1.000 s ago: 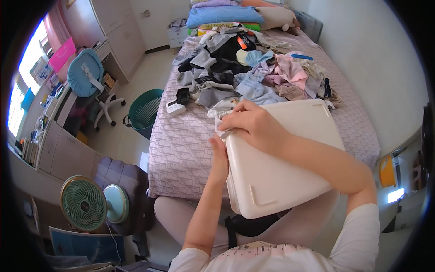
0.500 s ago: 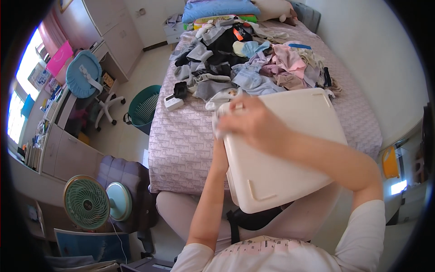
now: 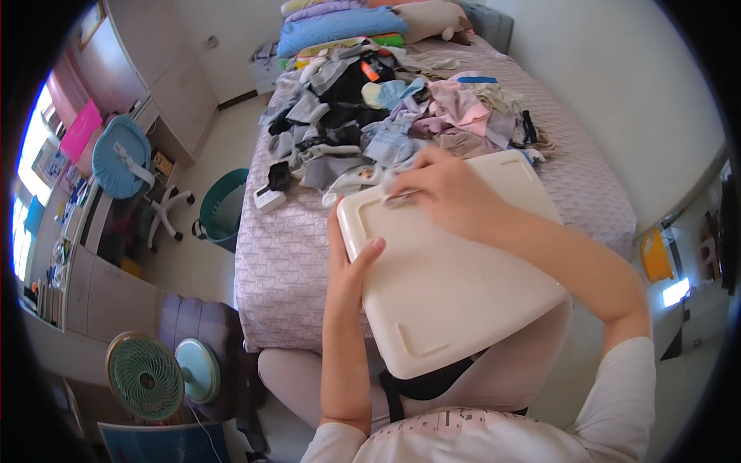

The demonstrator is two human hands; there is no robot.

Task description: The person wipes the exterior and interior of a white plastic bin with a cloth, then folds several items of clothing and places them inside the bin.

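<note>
A cream plastic box or lid (image 3: 463, 270) with rounded corners and raised corner ridges rests tilted across my lap. My left hand (image 3: 351, 258) grips its left edge, thumb over the top face and the other fingers partly hidden behind the side. Near the far left corner, my right hand (image 3: 444, 185) is closed on a small pale cloth (image 3: 397, 199) pressed against the surface. The cloth is partly covered by my fingers and blurred. Just beyond the far edge lies a heap of clothes (image 3: 394, 147) in grey, black, blue and pink.
The clothes lie on a bed with a patterned cover (image 3: 285, 293). A white small box (image 3: 269, 201) and a black item (image 3: 276, 177) sit by the heap. Left of the bed stand a green basket (image 3: 224, 208), a blue chair (image 3: 122, 157) and a fan (image 3: 147, 376).
My right hand has moved from the box's left edge onto its top face with the cloth. My left thumb now shows over the top. The view has shifted slightly.
</note>
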